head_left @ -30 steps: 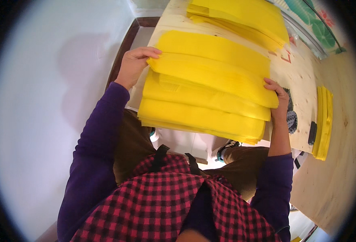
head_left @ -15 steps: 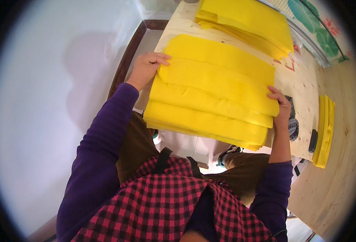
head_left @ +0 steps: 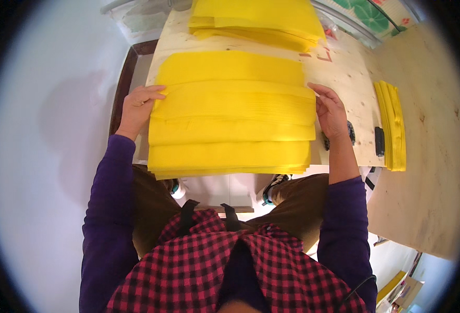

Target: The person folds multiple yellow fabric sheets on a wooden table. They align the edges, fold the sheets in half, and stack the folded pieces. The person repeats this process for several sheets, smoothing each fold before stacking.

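A layered stack of yellow felt-like fabric sheets lies in front of me at the near edge of the table, its layers stepped like overlapping bands. My left hand pinches the upper sheets at their left edge, fingers on top and thumb hidden. At the opposite edge my right hand is closed, its bent fingertips at the sheets' right border; how much fabric they grip is partly hidden. Beyond, a second pile of yellow sheets rests on the wooden table.
Folded yellow strips hang at the table's right edge beside a black block-shaped object. A dark patterned item is partly behind my right wrist. A pale wall stands at left, and a wooden panel at right.
The view has swung, so the table and stack sit further left and squarer to me. Both hands remain at the sheets' side edges; the right hand's fingers look more bent.
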Demonstrator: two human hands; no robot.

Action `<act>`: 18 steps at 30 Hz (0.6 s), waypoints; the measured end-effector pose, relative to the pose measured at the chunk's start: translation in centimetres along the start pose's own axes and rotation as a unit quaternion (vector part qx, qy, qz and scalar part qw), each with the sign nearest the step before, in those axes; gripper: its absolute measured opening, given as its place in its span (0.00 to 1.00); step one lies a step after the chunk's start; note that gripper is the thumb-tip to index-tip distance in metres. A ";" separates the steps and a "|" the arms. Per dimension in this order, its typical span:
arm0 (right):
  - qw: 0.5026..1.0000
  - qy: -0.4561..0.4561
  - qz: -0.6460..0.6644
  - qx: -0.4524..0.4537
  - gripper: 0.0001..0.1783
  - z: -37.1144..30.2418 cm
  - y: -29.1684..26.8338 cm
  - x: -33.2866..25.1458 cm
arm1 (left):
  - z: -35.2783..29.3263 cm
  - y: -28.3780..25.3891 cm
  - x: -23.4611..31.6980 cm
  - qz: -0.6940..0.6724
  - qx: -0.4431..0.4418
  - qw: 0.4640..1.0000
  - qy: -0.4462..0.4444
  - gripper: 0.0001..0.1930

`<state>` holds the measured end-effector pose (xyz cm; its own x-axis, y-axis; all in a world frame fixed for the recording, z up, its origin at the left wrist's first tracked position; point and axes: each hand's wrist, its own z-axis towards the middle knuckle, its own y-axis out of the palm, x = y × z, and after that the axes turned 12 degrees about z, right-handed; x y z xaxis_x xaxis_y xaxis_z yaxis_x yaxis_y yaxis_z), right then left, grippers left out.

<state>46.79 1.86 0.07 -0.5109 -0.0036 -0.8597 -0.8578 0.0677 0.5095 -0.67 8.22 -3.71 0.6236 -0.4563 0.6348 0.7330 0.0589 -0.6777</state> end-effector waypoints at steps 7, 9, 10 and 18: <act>0.981 -0.014 -0.174 0.082 0.14 0.6 0.9 0.1 | 0.0 -0.2 0.1 0.026 0.010 0.999 0.031 0.14; 0.979 -0.025 -0.186 0.075 0.13 1.1 0.6 0.5 | 0.0 -0.3 -0.1 0.027 0.015 0.998 0.047 0.14; 0.978 -0.027 -0.192 0.079 0.12 1.4 0.5 0.7 | -0.1 -0.3 -0.2 0.028 0.017 0.998 0.055 0.14; 0.979 0.013 -0.169 0.116 0.11 3.0 -0.2 1.8 | -0.3 -0.4 -0.2 0.023 0.022 0.998 0.055 0.13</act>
<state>46.24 4.85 -1.67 -0.2036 -0.0896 -0.9749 -0.9438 0.2827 0.1711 -1.18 7.99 -3.65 0.6243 -0.5475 0.5572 0.7177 0.1203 -0.6859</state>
